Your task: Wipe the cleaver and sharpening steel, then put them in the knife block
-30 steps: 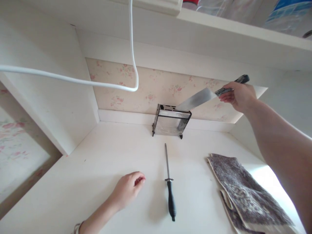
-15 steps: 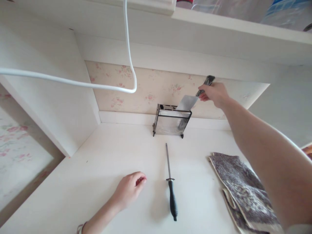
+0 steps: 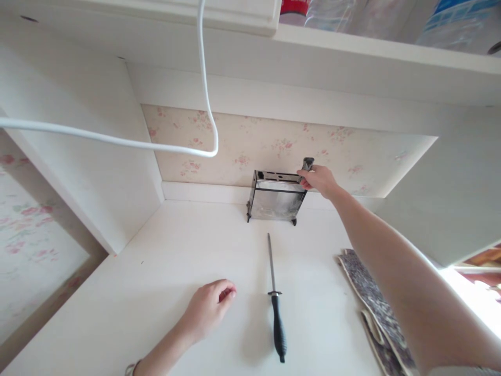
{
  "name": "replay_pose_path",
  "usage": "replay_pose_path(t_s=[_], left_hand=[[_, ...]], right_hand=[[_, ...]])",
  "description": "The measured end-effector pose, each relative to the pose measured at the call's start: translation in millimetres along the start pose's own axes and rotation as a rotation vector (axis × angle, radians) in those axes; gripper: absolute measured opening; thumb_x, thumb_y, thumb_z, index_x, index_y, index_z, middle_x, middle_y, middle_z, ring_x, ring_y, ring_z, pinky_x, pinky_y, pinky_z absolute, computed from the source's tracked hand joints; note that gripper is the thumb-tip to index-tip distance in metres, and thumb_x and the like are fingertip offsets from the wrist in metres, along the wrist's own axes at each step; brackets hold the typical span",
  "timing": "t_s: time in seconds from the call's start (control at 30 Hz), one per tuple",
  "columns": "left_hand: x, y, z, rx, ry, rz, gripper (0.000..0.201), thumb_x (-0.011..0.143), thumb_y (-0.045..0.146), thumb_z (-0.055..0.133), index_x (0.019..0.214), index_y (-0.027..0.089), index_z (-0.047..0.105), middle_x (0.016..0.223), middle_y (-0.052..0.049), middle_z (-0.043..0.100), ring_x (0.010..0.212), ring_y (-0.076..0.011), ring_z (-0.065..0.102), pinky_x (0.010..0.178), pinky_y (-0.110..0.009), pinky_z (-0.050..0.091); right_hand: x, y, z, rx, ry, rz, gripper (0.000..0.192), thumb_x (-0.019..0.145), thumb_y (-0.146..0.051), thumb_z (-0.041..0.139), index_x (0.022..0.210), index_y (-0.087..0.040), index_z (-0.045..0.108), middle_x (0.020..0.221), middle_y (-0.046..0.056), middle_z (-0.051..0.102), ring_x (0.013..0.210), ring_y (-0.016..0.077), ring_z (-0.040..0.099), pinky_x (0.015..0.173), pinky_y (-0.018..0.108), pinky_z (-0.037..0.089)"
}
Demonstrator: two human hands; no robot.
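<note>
My right hand [image 3: 320,179] is closed around the dark handle of a cleaver [image 3: 308,163] at the right end of a metal knife holder [image 3: 274,202]. The cleaver's blade is down inside the holder's slot and out of sight. Slots show along the top of the holder, which stands upright against the back wall. On the white counter in front lies a honing steel [image 3: 278,326], its black handle towards me and its rod pointing at the holder. My left hand [image 3: 207,309] rests on the counter to the left of the steel, fingers curled in, with nothing seen in them.
A folded patterned towel [image 3: 370,292] lies at the right, partly behind my right forearm. A white cable [image 3: 156,146] hangs across the upper left. Above the counter runs a shelf [image 3: 352,49] with plastic bottles [image 3: 454,23] on it. A white side panel [image 3: 90,156] stands at the left.
My right hand has moved down and left with the cleaver, and its blade has slid fully into the knife holder. My left hand and the honing steel have stayed in place.
</note>
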State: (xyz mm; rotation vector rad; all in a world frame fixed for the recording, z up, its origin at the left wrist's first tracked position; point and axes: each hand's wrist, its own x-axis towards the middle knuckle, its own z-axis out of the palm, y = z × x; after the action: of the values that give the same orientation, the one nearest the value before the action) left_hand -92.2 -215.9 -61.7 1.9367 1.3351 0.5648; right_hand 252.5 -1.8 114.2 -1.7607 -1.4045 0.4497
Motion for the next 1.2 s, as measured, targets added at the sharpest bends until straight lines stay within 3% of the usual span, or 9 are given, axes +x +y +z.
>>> replay_pose_path(t_s=[0.23,0.47,0.6,0.7,0.8,0.87,0.93,1.03,1.2], left_hand=[[-3,13,4.4,0.174,0.037,0.141,0.023,0.094,0.025,0.037,0.101,0.025,0.059,0.101,0.000,0.064,0.079,-0.0130,0.062,0.076,-0.025,0.047],[11,56,24.7,0.666,-0.109,0.820,0.042,0.089,0.010,0.046,0.126,0.029,0.049,0.137,0.000,0.050,0.127,-0.0216,0.042,0.102,-0.037,0.037],[30,70,38.8,0.881,-0.110,1.073,0.017,0.092,0.015,0.047,0.095,0.024,0.062,0.110,0.001,0.065,0.116,-0.0181,0.050,0.100,-0.036,0.038],[46,79,40.7,0.980,-0.122,1.213,0.020,0.088,0.009,0.051,0.073,0.020,0.059,0.078,0.001,0.066,0.089,-0.0164,0.060,0.093,-0.036,0.042],[65,99,24.8,0.974,-0.100,1.313,0.021,0.087,0.006,0.048,0.077,0.020,0.060,0.079,0.000,0.067,0.086,-0.0155,0.062,0.096,-0.035,0.042],[79,121,2.8,0.882,-0.024,1.245,0.020,0.090,0.009,0.044,0.092,0.020,0.061,0.097,-0.003,0.069,0.099,-0.0159,0.061,0.099,-0.035,0.041],[96,148,-25.6,0.683,0.081,1.040,0.018,0.092,0.018,0.047,0.104,0.021,0.059,0.106,-0.004,0.068,0.103,-0.0168,0.062,0.096,-0.033,0.044],[122,189,-72.2,0.321,0.400,0.710,0.022,0.087,0.038,0.056,0.097,0.020,0.062,0.093,-0.004,0.071,0.086,-0.0191,0.067,0.077,-0.030,0.052],[173,230,-132.8,0.005,0.797,0.564,0.025,0.081,0.041,0.061,0.094,0.019,0.063,0.098,-0.006,0.070,0.092,-0.0225,0.066,0.079,-0.034,0.052]], right_hand=[[-46,17,-9,0.259,-0.021,0.001,0.057,0.080,-0.038,0.065,0.128,-0.014,0.049,0.067,0.005,0.067,0.044,0.0126,0.057,0.041,0.023,0.047],[-169,88,24,0.639,-0.326,0.174,0.039,0.076,-0.043,0.067,0.105,-0.017,0.059,0.064,0.000,0.062,0.044,0.0093,0.052,0.043,0.022,0.041],[-217,129,41,0.622,-0.441,0.262,0.038,0.076,-0.046,0.065,0.099,-0.016,0.060,0.062,-0.001,0.060,0.046,0.0090,0.051,0.046,0.021,0.039],[-229,148,43,0.622,-0.414,0.256,0.037,0.077,-0.047,0.063,0.094,-0.015,0.060,0.060,-0.002,0.058,0.046,0.0086,0.049,0.046,0.021,0.037],[-231,153,42,0.658,-0.382,0.239,0.037,0.078,-0.050,0.060,0.092,-0.016,0.059,0.058,-0.003,0.057,0.045,0.0093,0.048,0.047,0.022,0.037],[-231,152,42,0.627,-0.395,0.220,0.037,0.078,-0.050,0.058,0.090,-0.016,0.059,0.056,-0.003,0.057,0.045,0.0094,0.047,0.046,0.022,0.036],[-232,149,43,0.580,-0.425,0.197,0.036,0.078,-0.050,0.057,0.088,-0.015,0.060,0.056,-0.002,0.057,0.045,0.0091,0.046,0.046,0.022,0.034],[-234,147,43,0.542,-0.460,0.175,0.035,0.080,-0.049,0.054,0.087,-0.015,0.060,0.057,-0.002,0.057,0.046,0.0087,0.046,0.047,0.022,0.033],[-233,150,44,0.485,-0.490,0.139,0.033,0.082,-0.047,0.052,0.086,-0.016,0.062,0.060,-0.002,0.058,0.048,0.0087,0.046,0.049,0.022,0.034]])
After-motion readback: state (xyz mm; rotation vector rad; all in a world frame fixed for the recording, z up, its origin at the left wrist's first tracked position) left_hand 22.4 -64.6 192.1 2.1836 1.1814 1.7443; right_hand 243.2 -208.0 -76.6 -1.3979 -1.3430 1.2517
